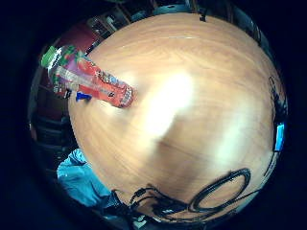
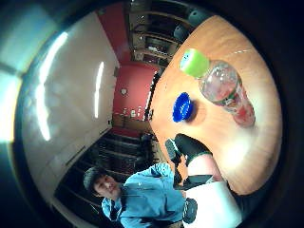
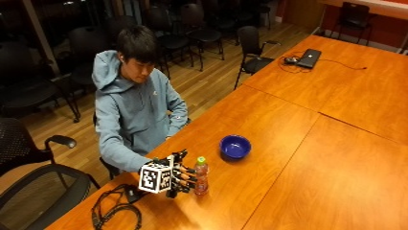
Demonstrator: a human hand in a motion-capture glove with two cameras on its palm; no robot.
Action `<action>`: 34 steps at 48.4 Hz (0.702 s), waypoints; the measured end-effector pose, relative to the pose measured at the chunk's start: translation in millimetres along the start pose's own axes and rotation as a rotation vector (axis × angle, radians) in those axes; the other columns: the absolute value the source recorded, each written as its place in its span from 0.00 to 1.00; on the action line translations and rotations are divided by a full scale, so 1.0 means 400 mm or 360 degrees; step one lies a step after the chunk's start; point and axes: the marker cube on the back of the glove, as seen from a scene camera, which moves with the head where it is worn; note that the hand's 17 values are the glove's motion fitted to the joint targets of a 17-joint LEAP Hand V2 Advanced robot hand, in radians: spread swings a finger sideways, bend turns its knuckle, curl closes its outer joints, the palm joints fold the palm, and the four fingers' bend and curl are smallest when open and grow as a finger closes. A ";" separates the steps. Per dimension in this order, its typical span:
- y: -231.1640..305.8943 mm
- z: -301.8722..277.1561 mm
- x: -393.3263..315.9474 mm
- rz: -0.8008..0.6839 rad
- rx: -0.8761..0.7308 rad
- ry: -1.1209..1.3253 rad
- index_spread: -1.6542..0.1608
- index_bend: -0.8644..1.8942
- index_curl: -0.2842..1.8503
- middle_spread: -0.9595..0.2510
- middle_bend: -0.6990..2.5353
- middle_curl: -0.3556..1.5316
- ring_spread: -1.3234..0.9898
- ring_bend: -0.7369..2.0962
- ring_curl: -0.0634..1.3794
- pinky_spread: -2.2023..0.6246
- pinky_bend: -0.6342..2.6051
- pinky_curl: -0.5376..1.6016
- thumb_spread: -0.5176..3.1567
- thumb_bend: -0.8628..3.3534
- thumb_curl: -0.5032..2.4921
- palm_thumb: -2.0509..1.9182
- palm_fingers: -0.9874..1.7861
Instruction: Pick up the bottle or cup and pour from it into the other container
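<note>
A clear bottle (image 3: 201, 176) with a green cap and a red label stands upright near the table's front edge. My gloved right hand (image 3: 180, 178) is right beside it on the person's side, fingers (image 3: 189, 178) spread toward it and not curled round it. I cannot tell whether they touch it. A blue bowl (image 3: 235, 146) sits on the table a short way beyond the bottle. In the thumb side palm view the bottle (image 2: 227, 92) and the bowl (image 2: 182, 107) lie close together, with a gloved finger (image 2: 190, 145) nearby. The little finger side palm view shows the bottle (image 1: 91, 80) apart from the palm.
Black cables (image 3: 115, 211) lie coiled on the wooden table (image 3: 306, 158) left of the hand, also visible as cables (image 1: 216, 191). A laptop (image 3: 309, 57) sits on the far table. Black chairs (image 3: 38, 177) stand around the person.
</note>
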 end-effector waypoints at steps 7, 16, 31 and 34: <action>-0.031 0.011 0.001 0.0008 -0.0038 0.0012 0.71 0.36 0.21 0.80 0.29 0.37 0.61 0.44 0.25 0.86 0.42 0.39 0.38 0.20 0.29 0.68 0.37; -0.064 0.045 0.006 0.0022 -0.0058 -0.0161 0.72 0.36 0.21 0.80 0.29 0.37 0.61 0.44 0.25 0.86 0.42 0.39 0.38 0.20 0.29 0.68 0.37; -0.143 0.137 0.002 -0.0010 0.0040 -0.0664 0.72 0.37 0.23 0.82 0.27 0.36 0.63 0.45 0.26 0.86 0.41 0.38 0.37 0.20 0.29 0.69 0.39; -0.155 0.161 -0.002 -0.0025 0.0065 -0.0687 0.72 0.38 0.23 0.83 0.27 0.36 0.63 0.45 0.25 0.86 0.41 0.38 0.37 0.20 0.29 0.70 0.41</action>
